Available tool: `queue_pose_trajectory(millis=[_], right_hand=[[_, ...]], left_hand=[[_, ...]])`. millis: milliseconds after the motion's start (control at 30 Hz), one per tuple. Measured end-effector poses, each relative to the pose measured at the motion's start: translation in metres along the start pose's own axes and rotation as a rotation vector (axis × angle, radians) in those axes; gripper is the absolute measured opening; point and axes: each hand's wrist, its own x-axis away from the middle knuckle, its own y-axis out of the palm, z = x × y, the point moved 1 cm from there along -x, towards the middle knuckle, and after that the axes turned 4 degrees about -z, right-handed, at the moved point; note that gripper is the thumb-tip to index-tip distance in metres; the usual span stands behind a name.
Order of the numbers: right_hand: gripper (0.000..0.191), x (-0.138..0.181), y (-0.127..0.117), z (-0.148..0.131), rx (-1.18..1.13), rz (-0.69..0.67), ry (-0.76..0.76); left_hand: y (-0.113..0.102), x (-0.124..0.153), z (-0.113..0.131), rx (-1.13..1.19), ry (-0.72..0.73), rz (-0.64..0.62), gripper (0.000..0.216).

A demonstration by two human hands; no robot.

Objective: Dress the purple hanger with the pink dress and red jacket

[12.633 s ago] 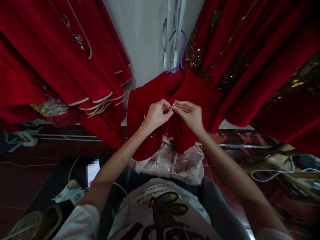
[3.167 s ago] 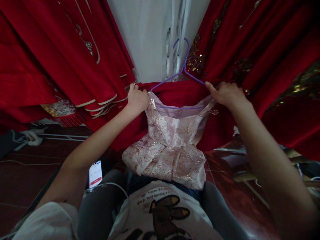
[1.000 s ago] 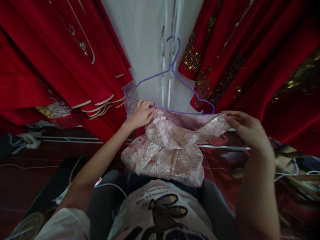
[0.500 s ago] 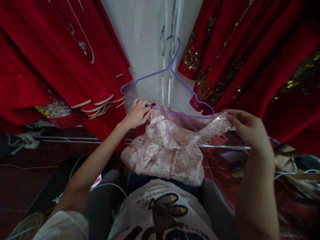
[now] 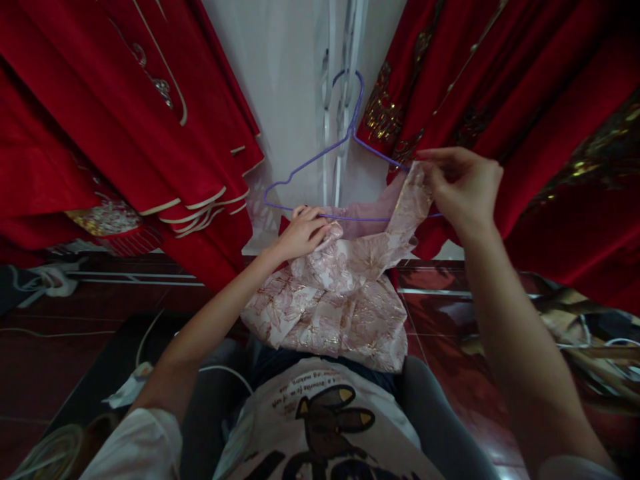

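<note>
A pale pink garment (image 5: pixel 345 307) with a metallic floral pattern lies bunched on my lap, its upper part lifted toward the hanger. A purple wire hanger (image 5: pixel 313 162) hangs by its hook from a white metal rail. My left hand (image 5: pixel 306 233) is closed on the garment's left upper edge, close by the hanger's bottom bar. With thumb and fingers pinched, my right hand (image 5: pixel 463 187) holds up the garment's right shoulder strip. That strip lies over the right arm of the hanger and hides its end. The bottom bar crosses the garment's neck opening.
Red garments with trim (image 5: pixel 200 133) hang at the left, and red ones with gold sequins (image 5: pixel 500 120) at the right. Behind the hanger stand white rails (image 5: pixel 345 40). Cables and a dark board (image 5: pixel 85 387) lie on the tiled floor, clutter at right.
My right hand has moved up and to the left, drawing the garment's shoulder strip over the hanger's right arm. The hanger has tilted and shifted right. My left hand has moved slightly right.
</note>
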Motion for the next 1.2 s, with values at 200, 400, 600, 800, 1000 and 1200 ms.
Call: queue_pose_trajectory(millis=[200,400,600,800,1000,1200], right_hand=[[0.026,-0.011,0.021,0.020,0.032,-0.099,0.039],[0.028,0.005,0.018,0.033,0.115,-0.177,0.046],[0.031,0.004,0.008,0.042,0.141,-0.183,0.064],[0.030,0.004,0.009,0.045,0.031,-0.189,0.083],[0.032,0.002,0.007,0.045,0.043,-0.184,0.059],[0.033,0.007,0.016,0.046,-0.040,-0.213,0.082]], left_hand=[[0.010,-0.015,0.009,0.126,-0.009,0.048,0.029],[-0.014,0.015,-0.026,0.133,-0.130,0.291,0.031],[-0.035,0.064,-0.090,-0.087,-0.508,0.445,0.034],[-0.043,0.076,-0.111,-0.120,-0.569,0.333,0.035],[-0.049,0.075,-0.104,-0.137,-0.569,0.389,0.039],[-0.070,0.031,-0.087,-0.078,-0.465,0.423,0.040]])
